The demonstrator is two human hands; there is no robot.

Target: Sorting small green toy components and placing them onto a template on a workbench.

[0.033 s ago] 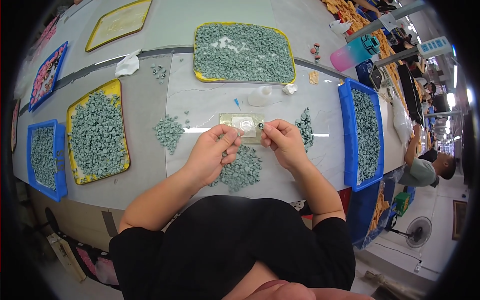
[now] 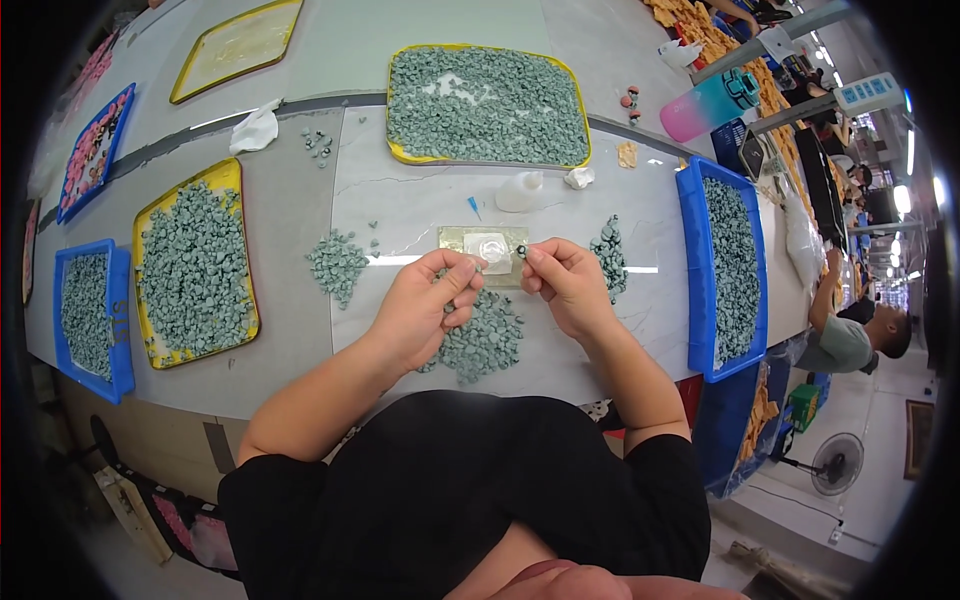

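My left hand [image 2: 437, 300] is closed in a pinch, with a tiny pale piece just showing at its fingertips. Between thumb and forefinger of my right hand [image 2: 567, 285] is a small dark-green piece [image 2: 521, 252]. Both hands hover over the near side of a flat square plate [image 2: 452, 241] that bears a white pad [image 2: 487, 246] with a clear, shiny patch. A heap of small grey-green pieces [image 2: 482, 340] lies close below, partly hidden by my left hand. Smaller heaps sit to the left [image 2: 339, 265] and right [image 2: 609, 258].
Behind the plate are a white squeeze bottle [image 2: 519, 192] and a blue tapered tip [image 2: 474, 207]. Yellow-rimmed trays stand at the back [image 2: 488, 160] and left [image 2: 249, 290]. Blue bins flank the table at right [image 2: 694, 270] and far left [image 2: 121, 320]. A pink-and-teal bottle [image 2: 705, 105] stands back right.
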